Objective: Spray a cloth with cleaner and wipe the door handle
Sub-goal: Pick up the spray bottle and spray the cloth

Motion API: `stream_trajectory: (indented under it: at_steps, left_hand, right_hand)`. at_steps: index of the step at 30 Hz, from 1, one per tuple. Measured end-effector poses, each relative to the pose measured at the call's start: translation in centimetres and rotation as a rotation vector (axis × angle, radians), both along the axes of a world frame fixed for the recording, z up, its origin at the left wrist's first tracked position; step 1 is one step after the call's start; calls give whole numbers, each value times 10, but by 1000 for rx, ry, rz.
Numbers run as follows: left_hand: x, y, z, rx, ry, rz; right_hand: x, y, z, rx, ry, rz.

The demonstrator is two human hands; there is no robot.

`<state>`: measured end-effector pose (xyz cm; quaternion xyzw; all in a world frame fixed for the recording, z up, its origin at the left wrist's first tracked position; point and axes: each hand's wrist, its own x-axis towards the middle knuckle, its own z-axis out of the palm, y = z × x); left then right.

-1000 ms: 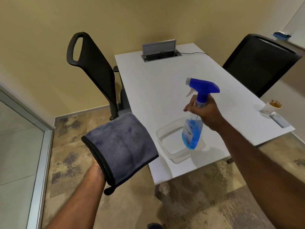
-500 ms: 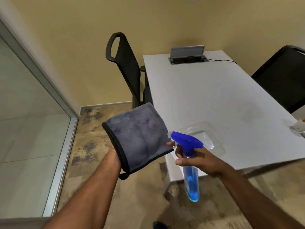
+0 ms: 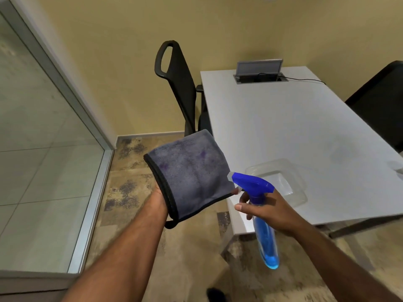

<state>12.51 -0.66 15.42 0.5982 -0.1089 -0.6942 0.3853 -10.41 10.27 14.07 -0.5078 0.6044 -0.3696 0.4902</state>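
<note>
- Left hand [image 3: 158, 194] raised palm-up under the grey cloth [image 3: 189, 173]; fingers are hidden behind the fabric, so whether they pinch it cannot be told.
- Cloth draped flat over that hand, facing the nozzle; black-bound edge and a small loop hang at the wrist. Judged soft, light and limp (best supported from beneath, as here, or it will fold).
- Spray bottle [image 3: 260, 216] just right of the cloth, nozzle nearly touching its lower corner.
- Right hand [image 3: 265, 211] wrapped round the bottle neck, forefinger at the trigger. Bottle looks about half full of blue fluid: light, rigid plastic, possibly slick if wet.
- Door handle not in view.
</note>
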Motion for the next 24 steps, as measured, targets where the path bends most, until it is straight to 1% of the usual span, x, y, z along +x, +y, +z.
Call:
stream_trajectory:
  at_steps: [3, 7, 10, 15, 18, 21, 24]
  left_hand:
    - [2, -3, -3, -23, 18, -17]
    - [5, -5, -4, -42, 9, -3]
    - [6, -5, -1, -53, -2, 17]
    - [5, -7, -3, -129, 43, 2]
    - [6, -9, -4, -128, -18, -6]
    - [6, -10, -7, -160, 35, 8]
    - [5, -11, -7, -175, 68, -14]
  right_hand:
    - [2, 2, 2, 6, 0, 1]
    - [2, 6, 1, 6, 28, -57]
    - [4, 8, 4, -8, 9, -20]
    - [4, 10, 6, 34, 57, -39]
    - [1, 9, 10, 40, 46, -67]
    - [0, 7, 13, 25, 13, -96]
    - [-2, 5, 16, 17, 57, -136]
